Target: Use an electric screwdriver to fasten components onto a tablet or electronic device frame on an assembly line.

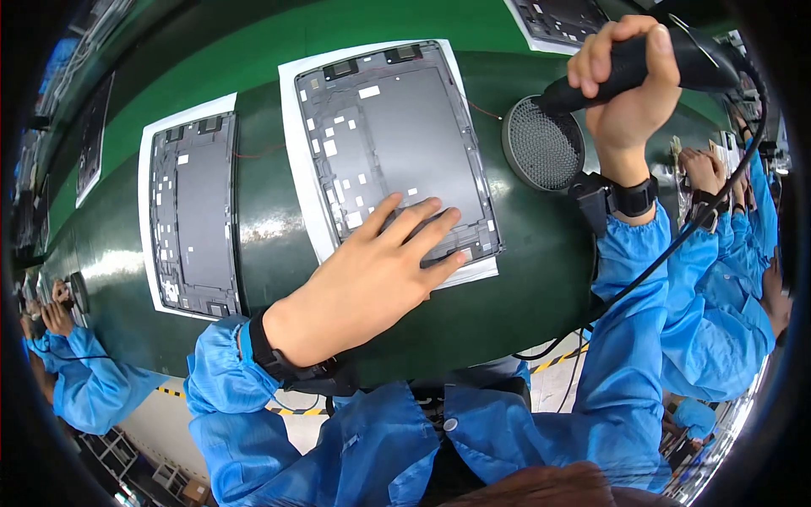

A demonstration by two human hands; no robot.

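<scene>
My left hand (pixel 359 283) lies with its fingers spread over the lower part of a thin grey device housing (pixel 405 127). Small white patches dot that housing, which rests on a white sheet (pixel 291 110). Raised at the right, my right hand (pixel 634 101) is wrapped round a black corded electric screwdriver (pixel 621 72). The tool's front end points down left, over the rim of a round grey dish (pixel 541 148) with a fine, cell-like pattern inside. Whether its tip touches the dish cannot be made out.
A second grey housing (pixel 203 203) on a white sheet lies to the left; another (pixel 562 21) is at the far right. The tool's black cable (pixel 676 249) loops past my right arm. Co-workers in blue sleeves (pixel 718 329) sit on both sides of the green table (pixel 524 296).
</scene>
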